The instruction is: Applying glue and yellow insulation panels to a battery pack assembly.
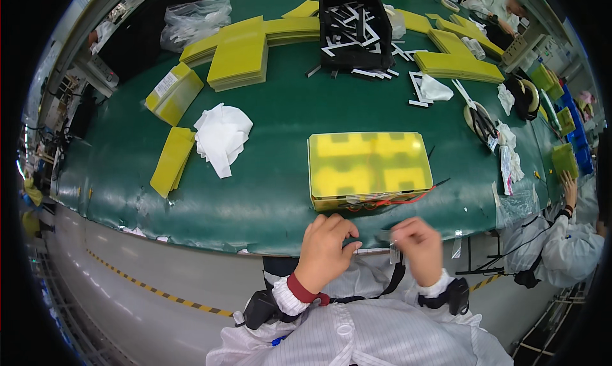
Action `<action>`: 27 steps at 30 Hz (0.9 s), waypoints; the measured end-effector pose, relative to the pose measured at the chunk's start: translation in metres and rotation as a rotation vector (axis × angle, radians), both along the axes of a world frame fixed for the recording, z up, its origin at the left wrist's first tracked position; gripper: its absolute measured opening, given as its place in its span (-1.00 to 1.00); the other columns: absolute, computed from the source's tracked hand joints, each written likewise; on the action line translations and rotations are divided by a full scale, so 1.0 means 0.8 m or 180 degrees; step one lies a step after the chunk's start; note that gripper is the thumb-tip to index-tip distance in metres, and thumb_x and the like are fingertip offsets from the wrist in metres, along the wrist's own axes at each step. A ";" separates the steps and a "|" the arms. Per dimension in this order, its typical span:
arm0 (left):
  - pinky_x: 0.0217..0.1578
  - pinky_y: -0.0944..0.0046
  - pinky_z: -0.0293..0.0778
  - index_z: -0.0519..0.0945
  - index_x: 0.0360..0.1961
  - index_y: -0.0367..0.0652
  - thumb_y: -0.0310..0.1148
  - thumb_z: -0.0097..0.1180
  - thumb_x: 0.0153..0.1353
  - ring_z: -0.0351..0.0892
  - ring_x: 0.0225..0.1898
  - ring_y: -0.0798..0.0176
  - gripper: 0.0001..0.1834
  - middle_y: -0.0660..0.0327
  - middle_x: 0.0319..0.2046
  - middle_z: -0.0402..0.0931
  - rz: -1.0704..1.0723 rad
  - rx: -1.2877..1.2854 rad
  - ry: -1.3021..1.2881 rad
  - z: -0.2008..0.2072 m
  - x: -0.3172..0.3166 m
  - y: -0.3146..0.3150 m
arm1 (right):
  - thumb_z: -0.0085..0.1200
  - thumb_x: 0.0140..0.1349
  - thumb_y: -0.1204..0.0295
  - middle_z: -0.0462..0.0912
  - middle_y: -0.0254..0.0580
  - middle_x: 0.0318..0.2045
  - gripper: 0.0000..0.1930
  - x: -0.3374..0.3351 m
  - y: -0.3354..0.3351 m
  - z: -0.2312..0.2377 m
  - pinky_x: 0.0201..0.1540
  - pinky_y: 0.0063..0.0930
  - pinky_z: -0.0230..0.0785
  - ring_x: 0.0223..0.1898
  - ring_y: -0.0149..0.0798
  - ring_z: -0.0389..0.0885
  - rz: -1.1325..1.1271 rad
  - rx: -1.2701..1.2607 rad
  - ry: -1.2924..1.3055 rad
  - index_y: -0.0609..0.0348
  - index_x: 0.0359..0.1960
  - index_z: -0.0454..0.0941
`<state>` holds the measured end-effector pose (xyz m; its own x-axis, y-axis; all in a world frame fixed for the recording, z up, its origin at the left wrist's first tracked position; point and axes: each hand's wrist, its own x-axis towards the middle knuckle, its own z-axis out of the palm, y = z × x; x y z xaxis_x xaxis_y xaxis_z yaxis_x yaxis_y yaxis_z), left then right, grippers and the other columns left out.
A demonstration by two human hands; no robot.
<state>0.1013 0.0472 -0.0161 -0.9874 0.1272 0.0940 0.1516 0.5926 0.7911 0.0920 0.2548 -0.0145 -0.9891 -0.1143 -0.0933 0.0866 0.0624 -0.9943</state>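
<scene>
A yellow rectangular block point(370, 165) lies on the green table near its front edge, in front of me. Its top is a translucent yellow sheet, and red and black wires point(408, 199) run along its near side. My left hand point(326, 248) hovers just off the table edge below the block, loosely curled, thumb apart from the fingers, with nothing visible in it. To its right, my right hand point(418, 245) is slightly blurred. Its thumb and finger pinch a short strip of clear tape point(394, 255). Another clear tape strip point(457, 244) hangs from the table edge farther right.
A black bin point(324, 54) of black and white strips stands at the back. Yellow sheet stacks point(239, 54) and a white cloth point(223, 133) lie left. Scissors point(475, 108) and tape rolls point(524, 98) lie right. A co-worker's hand point(569, 189) is at the far right.
</scene>
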 end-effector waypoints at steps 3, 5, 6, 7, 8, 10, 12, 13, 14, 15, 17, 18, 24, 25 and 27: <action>-0.22 0.17 0.30 0.56 -0.40 -0.15 -0.48 0.31 -0.10 0.40 -0.31 0.08 -0.79 0.21 -0.44 0.47 -0.0067 -0.0085 0.0024 0.008 -0.002 0.000 | 0.16 0.13 0.57 0.53 -0.20 -0.26 -0.92 -0.020 0.035 0.021 -0.20 -0.51 0.33 -0.31 -0.39 0.49 -0.1018 -0.1301 0.0000 0.27 -0.35 0.52; -0.20 0.17 0.31 0.56 -0.38 -0.15 -0.48 0.30 -0.07 0.40 -0.29 0.08 -0.80 0.20 -0.43 0.47 -0.0240 0.0005 0.0035 0.017 0.002 -0.005 | 0.18 0.12 0.54 0.54 -0.20 -0.27 -0.86 -0.018 0.052 0.040 -0.20 -0.50 0.32 -0.31 -0.39 0.47 -0.0595 -0.1089 0.0200 0.28 -0.29 0.53; -0.18 0.17 0.31 0.57 -0.37 -0.15 -0.48 0.29 -0.05 0.41 -0.28 0.08 -0.81 0.20 -0.41 0.48 -0.0408 0.0099 0.0029 0.026 0.004 -0.010 | 0.21 0.11 0.51 0.54 -0.20 -0.28 -0.79 -0.016 0.057 0.052 -0.21 -0.49 0.31 -0.31 -0.38 0.46 -0.0171 -0.0865 0.0382 0.30 -0.23 0.53; -0.24 0.22 0.37 0.59 -0.35 -0.17 -0.44 0.28 0.02 0.47 -0.31 0.11 -0.84 0.17 -0.38 0.53 -0.0814 0.0521 -0.0124 0.044 -0.001 -0.016 | 0.21 0.11 0.51 0.54 -0.20 -0.28 -0.79 -0.018 0.059 0.072 -0.21 -0.49 0.31 -0.31 -0.38 0.46 -0.0229 -0.0858 0.0400 0.30 -0.23 0.53; -0.32 0.26 0.39 0.61 -0.36 -0.18 -0.45 0.29 0.01 0.50 -0.35 0.15 -0.85 0.16 -0.39 0.56 -0.1078 0.0859 -0.0344 0.072 -0.002 -0.030 | 0.23 0.08 0.50 0.55 -0.20 -0.31 -0.77 -0.026 0.055 0.101 -0.23 -0.48 0.30 -0.33 -0.37 0.46 -0.0046 -0.0477 0.0829 0.29 -0.22 0.56; -0.44 0.33 0.40 0.65 -0.39 -0.21 -0.47 0.31 -0.02 0.55 -0.43 0.23 -0.87 0.13 -0.43 0.59 -0.1323 0.1115 -0.0054 0.123 -0.011 -0.056 | 0.26 0.03 0.49 0.57 -0.19 -0.38 -0.76 -0.050 0.059 0.142 -0.26 -0.47 0.30 -0.36 -0.33 0.46 0.0325 0.0146 0.1710 0.27 -0.24 0.62; -0.48 0.35 0.41 0.69 -0.40 -0.23 -0.55 0.33 -0.12 0.55 -0.45 0.27 -0.82 0.14 -0.47 0.60 -0.0987 0.0995 0.0880 0.156 -0.025 -0.070 | 0.28 -0.01 0.50 0.59 -0.18 -0.44 -0.81 -0.081 0.057 0.180 -0.27 -0.47 0.32 -0.37 -0.29 0.48 0.0522 0.0580 0.2261 0.26 -0.32 0.65; -0.41 0.29 0.46 0.68 -0.37 -0.22 -0.55 0.31 -0.12 0.58 -0.39 0.19 -0.80 0.14 -0.42 0.61 -0.0645 0.0613 0.1191 0.169 -0.030 -0.068 | 0.28 -0.02 0.52 0.60 -0.17 -0.45 -0.85 -0.095 0.042 0.199 -0.28 -0.46 0.33 -0.38 -0.27 0.50 0.0522 0.0787 0.2344 0.25 -0.37 0.66; -0.35 0.25 0.47 0.68 -0.33 -0.22 -0.53 0.32 -0.12 0.59 -0.32 0.14 -0.76 0.13 -0.36 0.60 -0.0629 0.0255 0.1518 0.168 -0.044 -0.061 | 0.26 0.01 0.54 0.62 -0.15 -0.43 -0.86 -0.109 0.028 0.212 -0.27 -0.44 0.35 -0.36 -0.24 0.53 0.0605 0.1123 0.2277 0.26 -0.36 0.66; -0.30 0.22 0.49 0.67 -0.30 -0.21 -0.51 0.33 -0.12 0.60 -0.26 0.08 -0.73 0.13 -0.29 0.60 -0.0544 -0.0169 0.1842 0.168 -0.052 -0.056 | 0.25 0.03 0.55 0.65 -0.17 -0.42 -0.89 -0.130 0.006 0.213 -0.26 -0.43 0.37 -0.34 -0.22 0.57 0.0702 0.1387 0.2575 0.25 -0.36 0.67; -0.18 0.16 0.49 0.64 -0.21 -0.22 -0.43 0.34 -0.08 0.58 -0.08 0.01 -0.67 0.11 -0.15 0.56 -0.0783 -0.0491 0.1906 0.161 -0.062 -0.038 | 0.25 0.04 0.51 0.68 -0.21 -0.43 -0.90 -0.162 -0.018 0.214 -0.26 -0.41 0.40 -0.34 -0.20 0.60 0.0855 0.1772 0.2779 0.21 -0.38 0.67; -0.14 0.11 0.48 0.62 -0.16 -0.23 -0.35 0.37 -0.10 0.54 0.01 0.00 -0.59 0.10 -0.07 0.53 -0.0977 -0.0592 0.1866 0.154 -0.067 -0.035 | 0.25 0.04 0.51 0.68 -0.21 -0.43 -0.90 -0.174 -0.031 0.207 -0.26 -0.41 0.40 -0.34 -0.20 0.60 0.0886 0.1762 0.2806 0.21 -0.38 0.67; 0.05 0.11 0.41 0.61 -0.13 -0.26 -0.06 0.29 0.01 0.52 0.05 0.06 -0.49 0.08 -0.01 0.53 -0.0952 -0.0856 0.1484 0.144 -0.086 -0.029 | 0.25 0.07 0.49 0.71 -0.25 -0.42 -0.93 -0.217 -0.060 0.197 -0.23 -0.45 0.40 -0.38 -0.22 0.64 0.1582 0.2103 0.2159 0.16 -0.40 0.69; 0.05 0.11 0.41 0.61 -0.13 -0.26 -0.06 0.29 0.01 0.52 0.05 0.06 -0.49 0.08 -0.01 0.53 -0.0933 -0.0846 0.1482 0.147 -0.086 -0.031 | 0.25 0.07 0.49 0.71 -0.25 -0.42 -0.93 -0.219 -0.062 0.197 -0.23 -0.45 0.40 -0.38 -0.22 0.64 0.1603 0.2111 0.2160 0.16 -0.40 0.69; 0.15 0.11 0.29 0.44 0.02 -0.31 -0.06 0.21 0.07 0.40 0.11 0.06 -0.38 -0.03 0.07 0.40 -0.1094 -0.0818 0.1288 0.158 -0.082 -0.035 | 0.25 0.07 0.48 0.71 -0.24 -0.41 -0.93 -0.224 -0.066 0.197 -0.24 -0.43 0.40 -0.39 -0.21 0.63 0.1834 0.2213 0.1964 0.14 -0.39 0.70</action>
<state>0.0360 0.0195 0.1104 -0.7775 0.5022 0.3785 0.6288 0.6210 0.4679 -0.0868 0.2024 0.1431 -0.7027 -0.6892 0.1766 -0.6367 0.4984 -0.5883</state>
